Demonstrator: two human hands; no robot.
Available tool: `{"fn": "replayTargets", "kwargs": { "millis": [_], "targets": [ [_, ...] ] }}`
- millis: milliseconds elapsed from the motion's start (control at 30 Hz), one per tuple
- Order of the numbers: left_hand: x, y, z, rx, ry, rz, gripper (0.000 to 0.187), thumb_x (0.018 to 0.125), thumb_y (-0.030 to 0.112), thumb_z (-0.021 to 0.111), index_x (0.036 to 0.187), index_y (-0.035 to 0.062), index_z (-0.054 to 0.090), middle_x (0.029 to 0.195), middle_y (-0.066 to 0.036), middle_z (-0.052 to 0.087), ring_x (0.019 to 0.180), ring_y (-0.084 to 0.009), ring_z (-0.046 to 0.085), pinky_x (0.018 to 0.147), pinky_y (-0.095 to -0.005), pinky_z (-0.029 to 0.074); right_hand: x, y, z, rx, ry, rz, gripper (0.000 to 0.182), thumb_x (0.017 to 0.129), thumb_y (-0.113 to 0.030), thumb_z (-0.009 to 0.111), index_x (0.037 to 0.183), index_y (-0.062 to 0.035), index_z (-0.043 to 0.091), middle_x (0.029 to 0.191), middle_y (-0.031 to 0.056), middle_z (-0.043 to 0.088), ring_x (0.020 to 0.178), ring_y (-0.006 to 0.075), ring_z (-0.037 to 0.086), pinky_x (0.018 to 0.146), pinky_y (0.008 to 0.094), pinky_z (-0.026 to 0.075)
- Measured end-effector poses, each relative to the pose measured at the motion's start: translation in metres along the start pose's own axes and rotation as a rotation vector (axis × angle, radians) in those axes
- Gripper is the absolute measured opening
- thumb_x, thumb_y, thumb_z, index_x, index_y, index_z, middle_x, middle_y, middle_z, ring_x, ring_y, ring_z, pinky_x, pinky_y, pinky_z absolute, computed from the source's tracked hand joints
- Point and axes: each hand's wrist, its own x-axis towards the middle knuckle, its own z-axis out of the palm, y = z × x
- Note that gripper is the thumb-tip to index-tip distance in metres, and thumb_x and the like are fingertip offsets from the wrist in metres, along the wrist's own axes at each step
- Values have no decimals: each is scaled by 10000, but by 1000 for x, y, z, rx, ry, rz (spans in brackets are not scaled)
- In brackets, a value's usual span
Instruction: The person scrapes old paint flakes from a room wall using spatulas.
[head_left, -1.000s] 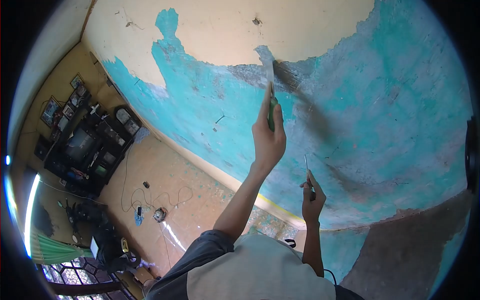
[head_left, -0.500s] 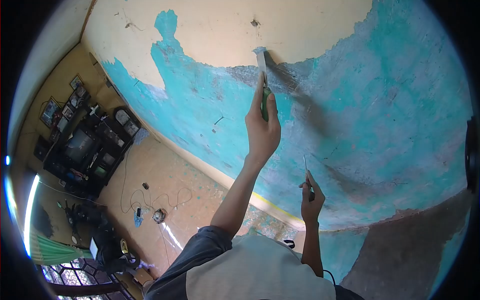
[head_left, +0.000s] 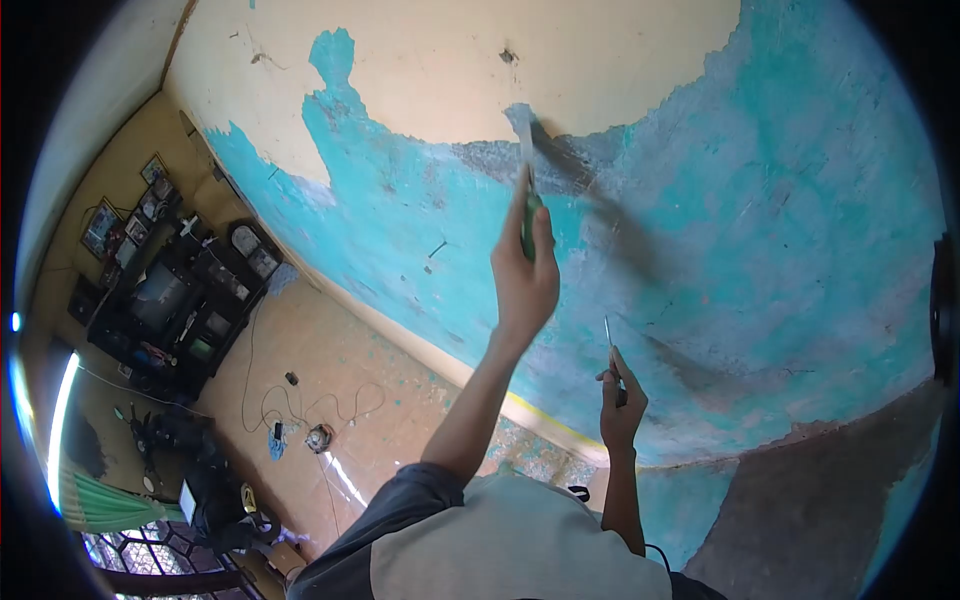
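My left hand [head_left: 525, 290] grips a scraper [head_left: 531, 225] by its green handle, with the forefinger stretched along it toward the blade. The blade points up the wall, near the ragged edge where cream paint [head_left: 610, 60] gives way to exposed turquoise paint [head_left: 400, 200]. A small grey patch shows in the cream at the blade's tip. Lower and to the right, my right hand [head_left: 621, 410] is closed around a slim tool with a thin metal shaft [head_left: 608, 332] and a dark handle. Its shaft points up, close in front of the wall; its exact kind is unclear.
Paint flakes [head_left: 540, 450] litter the floor along the wall's foot. Cables and a round metallic object [head_left: 319, 437] lie on the floor at left. Beyond stand a dark cabinet [head_left: 190, 290], a motorcycle [head_left: 175, 445] and a green curtain [head_left: 125, 500].
My left hand and the scraper have moved slightly down the wall, and the bared patch at the blade tip looks larger. My right hand has shifted only a little.
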Motion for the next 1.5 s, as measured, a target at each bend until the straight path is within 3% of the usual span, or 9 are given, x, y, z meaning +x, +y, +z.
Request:
{"fn": "replayTargets", "kwargs": {
  "millis": [267,333,467,1000,1067,1200,1367,1400,1500],
  "targets": [
    [2,3,2,13,4,-15,545,1140,280,478,1623,44,390,648,82,373,545,-16,326,452,-223,293,4,3,-1,-2,-8,16,409,1038,-31,614,1445,-47,638,1141,89,750,805,27,609,542,194,361],
    [-5,-2,5,18,-9,-3,539,1138,263,482,1625,53,389,651,79,384,544,-14,335,454,-224,294,3,3,1,-33,0,9,422,1021,-25,622,1439,-78,651,982,77,733,808,91,640,662,240,453],
    [21,1,-6,-75,24,-17,542,1137,282,491,1619,53,398,652,74,403,549,-14,351,450,-228,304,2,0,1,-28,-6,15,419,1025,-25,619,1439,-77,651,992,87,733,826,99,655,665,250,463],
    [-19,-15,5,-36,-27,9,540,1142,243,466,1640,66,360,689,72,378,566,-13,345,460,-226,319,2,5,-1,-29,34,-1,408,1025,-38,624,1430,-78,659,955,63,737,725,51,560,565,216,375],
    [-10,0,-1,-11,-26,-112,515,1132,130,459,1634,59,372,854,6,523,718,-54,397,624,-218,371,-1,3,-2,-31,30,-2,406,1027,-41,623,1430,-81,659,951,57,736,709,47,544,562,215,369],
    [-12,-14,2,42,-6,-40,536,1143,244,466,1636,58,367,723,65,403,596,-19,339,476,-226,323,-1,-2,0,-16,49,7,409,1027,-48,624,1432,-82,658,925,41,731,666,35,494,574,217,368],
    [-24,-24,2,51,-21,-3,537,1142,248,471,1633,54,374,722,70,425,582,-15,353,471,-222,325,-4,5,-2,-23,47,-14,412,1027,-49,623,1436,-83,655,907,33,728,645,25,459,577,213,359],
    [-11,-9,-6,45,-20,-91,515,1124,136,480,1623,46,388,897,-52,617,683,-54,405,585,-244,383,-4,4,-1,-23,44,-4,414,1026,-49,624,1437,-82,654,904,34,727,645,25,461,576,210,357],
    [1,-2,-6,35,-15,-98,515,1124,134,478,1624,47,388,927,-63,638,684,-51,405,585,-245,385,-3,-1,-4,-19,33,12,420,1022,-47,627,1439,-80,651,902,35,724,649,25,466,580,208,361]
  ]
}}
